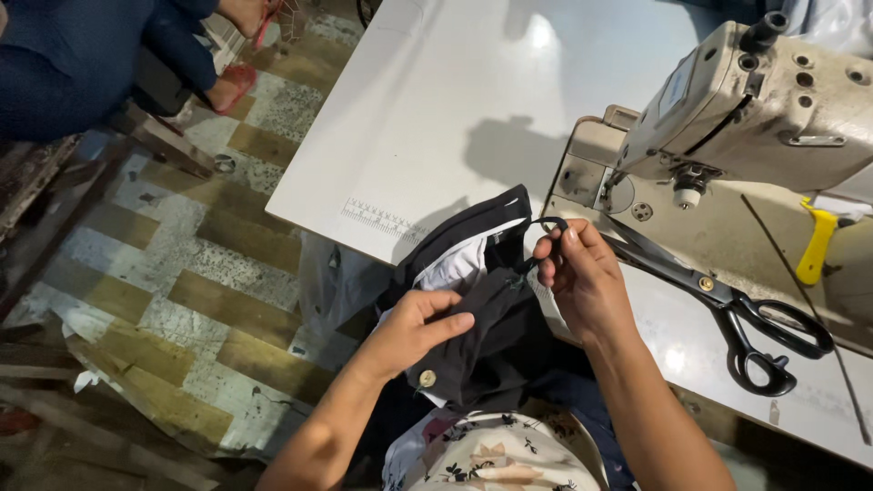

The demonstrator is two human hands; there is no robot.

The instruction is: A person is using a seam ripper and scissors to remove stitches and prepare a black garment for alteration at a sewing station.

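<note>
Fabric work at the edge of a sewing station. Left hand (414, 329) pinches a fold of the black garment (491, 336), thumb on top, fingers under. Right hand (582, 277) grips a thin black loop (546, 224) at the garment's upper edge between thumb and forefinger, other fingers curled in. Garment hangs off the near edge of the white tabletop (436, 109), bunched between both hands, a pale button (426, 378) just below the left hand, white lining (459, 268) showing just above it. Black scissors (727, 309) lie just right of the right hand, touching nothing it holds. Sewing machine (764, 109) sits beyond the right hand, yellow tool (816, 244) further right. To do this well, judging from the grip: keep the left pinch firm so the cloth stays taut, pull the loop gently, keep fingers out of the scissors' way.
</note>
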